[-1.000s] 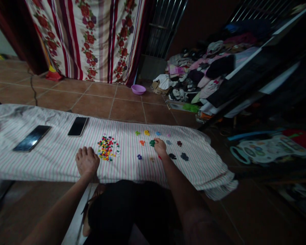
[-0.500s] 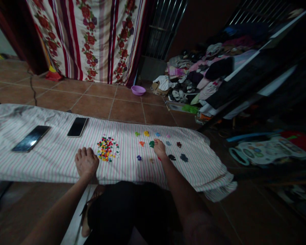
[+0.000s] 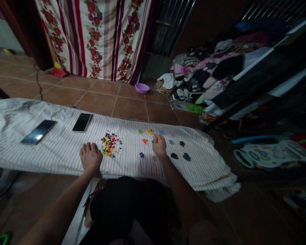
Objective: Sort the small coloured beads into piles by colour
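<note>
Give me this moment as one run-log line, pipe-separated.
left hand: on striped cloth, beside multicoloured pile | right hand: among single-colour clusters, grip unclear | phones: two, lying on cloth

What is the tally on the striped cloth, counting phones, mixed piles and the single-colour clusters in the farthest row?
Phones: 2
Mixed pile: 1
Light green cluster: 1
Yellow cluster: 1
Blue cluster: 1
Pink cluster: 1
Total: 7

no readable txt, brands, nos., signs
</note>
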`<action>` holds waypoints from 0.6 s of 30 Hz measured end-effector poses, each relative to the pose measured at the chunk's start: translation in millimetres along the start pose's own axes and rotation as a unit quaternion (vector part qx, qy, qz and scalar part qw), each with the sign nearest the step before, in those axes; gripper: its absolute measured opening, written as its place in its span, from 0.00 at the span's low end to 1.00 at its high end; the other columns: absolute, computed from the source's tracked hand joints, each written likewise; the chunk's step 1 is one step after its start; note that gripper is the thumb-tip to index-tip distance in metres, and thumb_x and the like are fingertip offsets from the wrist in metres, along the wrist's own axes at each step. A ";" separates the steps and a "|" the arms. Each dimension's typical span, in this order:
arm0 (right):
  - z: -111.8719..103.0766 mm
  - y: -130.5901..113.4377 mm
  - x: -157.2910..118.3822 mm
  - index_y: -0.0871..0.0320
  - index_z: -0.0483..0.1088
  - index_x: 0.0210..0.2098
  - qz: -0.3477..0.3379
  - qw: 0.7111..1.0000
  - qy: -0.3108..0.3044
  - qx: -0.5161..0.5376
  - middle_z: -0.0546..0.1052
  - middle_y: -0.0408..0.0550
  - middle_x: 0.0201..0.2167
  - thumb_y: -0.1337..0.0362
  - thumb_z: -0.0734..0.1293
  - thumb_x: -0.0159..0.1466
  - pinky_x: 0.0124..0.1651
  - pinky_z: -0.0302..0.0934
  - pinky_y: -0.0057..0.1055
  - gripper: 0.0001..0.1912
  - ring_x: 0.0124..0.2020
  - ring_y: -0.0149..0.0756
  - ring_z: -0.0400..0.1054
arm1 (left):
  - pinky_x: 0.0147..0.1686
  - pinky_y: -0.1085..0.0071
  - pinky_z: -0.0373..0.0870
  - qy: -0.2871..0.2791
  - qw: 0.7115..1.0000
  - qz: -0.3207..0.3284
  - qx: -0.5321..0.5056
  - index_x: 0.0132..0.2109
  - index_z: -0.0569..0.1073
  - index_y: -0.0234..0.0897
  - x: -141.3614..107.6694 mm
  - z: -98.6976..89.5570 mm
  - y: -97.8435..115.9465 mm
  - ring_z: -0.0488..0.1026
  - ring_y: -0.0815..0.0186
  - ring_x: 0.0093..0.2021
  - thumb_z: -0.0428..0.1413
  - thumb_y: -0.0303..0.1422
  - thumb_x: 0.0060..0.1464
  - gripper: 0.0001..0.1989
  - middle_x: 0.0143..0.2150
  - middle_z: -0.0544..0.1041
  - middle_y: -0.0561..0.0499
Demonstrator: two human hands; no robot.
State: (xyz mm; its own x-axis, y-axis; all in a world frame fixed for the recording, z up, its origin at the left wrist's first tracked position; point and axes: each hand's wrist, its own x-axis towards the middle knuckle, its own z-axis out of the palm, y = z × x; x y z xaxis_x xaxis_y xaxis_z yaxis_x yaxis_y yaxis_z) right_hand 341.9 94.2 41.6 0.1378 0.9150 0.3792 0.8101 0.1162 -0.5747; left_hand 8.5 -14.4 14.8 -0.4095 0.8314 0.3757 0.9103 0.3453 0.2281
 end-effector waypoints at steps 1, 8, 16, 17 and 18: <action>3.6 -9.5 -4.4 0.60 0.74 0.44 -0.018 1.000 -0.009 0.014 0.76 0.54 0.43 0.74 0.56 0.58 0.55 0.62 0.38 0.21 0.48 0.40 0.68 | 0.60 0.52 0.54 0.000 1.000 0.001 0.001 0.51 0.71 0.29 0.0 0.1 -0.1 0.58 0.46 0.63 0.43 0.33 0.57 0.19 0.58 0.69 0.34; 45.6 -74.2 -52.4 0.56 0.75 0.42 -0.094 0.979 -0.169 0.062 0.76 0.48 0.38 0.70 0.60 0.62 0.47 0.65 0.31 0.14 0.39 0.35 0.71 | 0.60 0.50 0.55 -0.006 1.000 -0.003 -0.012 0.53 0.70 0.29 -0.2 -1.6 0.6 0.58 0.46 0.64 0.45 0.32 0.56 0.20 0.59 0.67 0.33; 64.7 -121.6 -74.4 0.54 0.73 0.46 -0.129 0.956 -0.262 -0.011 0.74 0.49 0.44 0.69 0.63 0.64 0.51 0.62 0.30 0.13 0.46 0.35 0.69 | 0.59 0.50 0.55 -0.007 1.000 0.002 -0.009 0.52 0.70 0.29 0.6 -3.0 0.4 0.58 0.46 0.64 0.44 0.32 0.56 0.20 0.58 0.68 0.33; 65.4 -124.8 -74.1 0.53 0.73 0.46 -0.124 0.956 -0.266 -0.025 0.74 0.49 0.44 0.68 0.64 0.64 0.51 0.62 0.30 0.12 0.47 0.35 0.69 | 0.59 0.50 0.55 -0.008 1.000 0.003 -0.008 0.52 0.70 0.30 0.6 -3.1 0.2 0.58 0.46 0.64 0.44 0.32 0.56 0.20 0.58 0.68 0.33; 66.1 -127.2 -73.6 0.53 0.73 0.45 -0.119 0.955 -0.271 -0.037 0.73 0.49 0.44 0.68 0.64 0.64 0.50 0.62 0.30 0.12 0.47 0.36 0.68 | 0.59 0.50 0.55 -0.008 1.000 0.003 -0.007 0.52 0.70 0.30 0.5 -3.0 0.0 0.57 0.46 0.64 0.44 0.32 0.56 0.20 0.58 0.68 0.33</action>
State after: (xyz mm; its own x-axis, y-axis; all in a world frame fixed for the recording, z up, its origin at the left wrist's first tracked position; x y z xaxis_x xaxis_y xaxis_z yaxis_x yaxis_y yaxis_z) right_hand 191.1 37.5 38.9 -0.3538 0.9339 0.0510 0.8222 0.3365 -0.4590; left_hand 8.2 -15.3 17.8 -0.4023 0.8406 0.3626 0.9121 0.3337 0.2383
